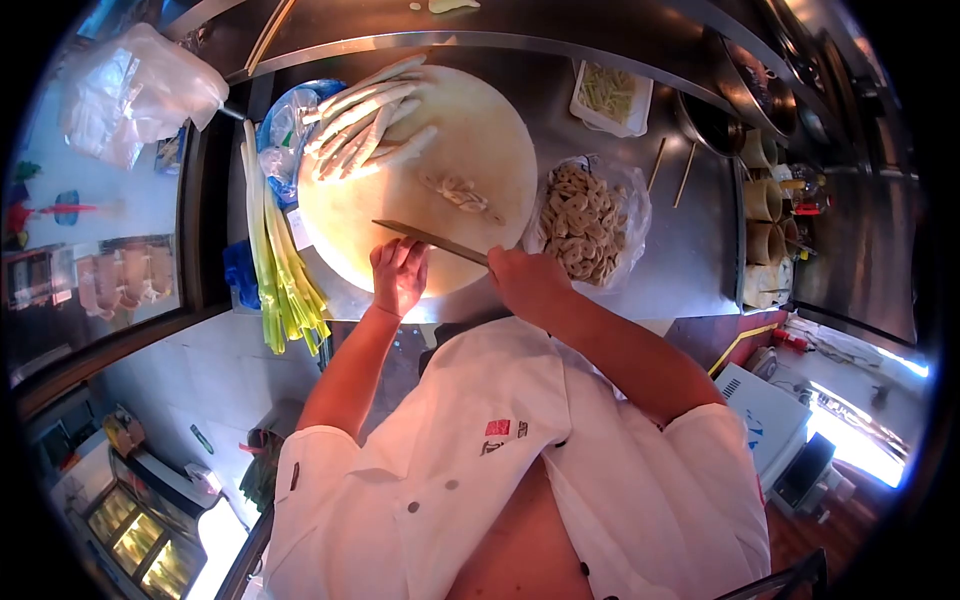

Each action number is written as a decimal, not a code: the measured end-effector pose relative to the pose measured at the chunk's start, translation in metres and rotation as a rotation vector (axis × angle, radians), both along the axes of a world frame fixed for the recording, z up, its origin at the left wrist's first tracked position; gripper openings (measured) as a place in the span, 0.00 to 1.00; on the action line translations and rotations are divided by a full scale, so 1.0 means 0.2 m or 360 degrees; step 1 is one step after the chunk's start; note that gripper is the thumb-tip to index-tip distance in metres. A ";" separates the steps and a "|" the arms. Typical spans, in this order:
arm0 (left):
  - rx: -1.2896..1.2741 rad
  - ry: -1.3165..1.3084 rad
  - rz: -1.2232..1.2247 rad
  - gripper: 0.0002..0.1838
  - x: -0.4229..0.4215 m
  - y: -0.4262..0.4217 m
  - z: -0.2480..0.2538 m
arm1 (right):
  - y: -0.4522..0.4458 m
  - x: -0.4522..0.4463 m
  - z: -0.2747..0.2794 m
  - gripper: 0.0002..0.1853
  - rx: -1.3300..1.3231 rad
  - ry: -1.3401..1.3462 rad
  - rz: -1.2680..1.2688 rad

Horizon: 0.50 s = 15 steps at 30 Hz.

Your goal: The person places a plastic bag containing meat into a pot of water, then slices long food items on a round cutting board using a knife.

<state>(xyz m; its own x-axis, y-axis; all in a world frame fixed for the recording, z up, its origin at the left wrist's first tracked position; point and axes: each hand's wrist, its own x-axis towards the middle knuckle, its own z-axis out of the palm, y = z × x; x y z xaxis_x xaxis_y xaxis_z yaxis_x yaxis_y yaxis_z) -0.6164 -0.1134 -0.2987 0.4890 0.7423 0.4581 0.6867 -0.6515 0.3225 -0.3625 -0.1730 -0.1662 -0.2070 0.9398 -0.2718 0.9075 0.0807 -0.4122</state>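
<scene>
In my right hand is the handle of a kitchen knife, its blade pointing left over the near part of a round cutting board. My left hand is at the board's near edge, fingers curled close below the blade; whether they pinch anything is hidden. Several long, pale, tube-like pieces lie side by side at the board's far left. A small row of cut slices rests beyond the knife. Right of the board, a clear plastic bag holds a heap of brownish curled slices.
Long scallions lie along the board's left side, by a blue basin with plastic inside. A white tray of green strips, chopsticks and a metal pan stand farther right. A shelf edge crosses behind the board.
</scene>
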 end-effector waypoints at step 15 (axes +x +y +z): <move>-0.0101 0.0034 -0.0032 0.20 -0.01 0.00 0.00 | 0.16 -0.13 -0.26 0.06 -0.0054 0.0165 -0.0020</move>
<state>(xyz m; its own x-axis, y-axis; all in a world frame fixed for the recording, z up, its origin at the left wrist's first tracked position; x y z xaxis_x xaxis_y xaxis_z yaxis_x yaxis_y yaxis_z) -0.6177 -0.1128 -0.2982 0.5133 0.7596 0.3994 0.6810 -0.6437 0.3491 -0.3880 -0.1400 -0.2177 -0.2240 0.9331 -0.2815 0.8608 0.0539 -0.5061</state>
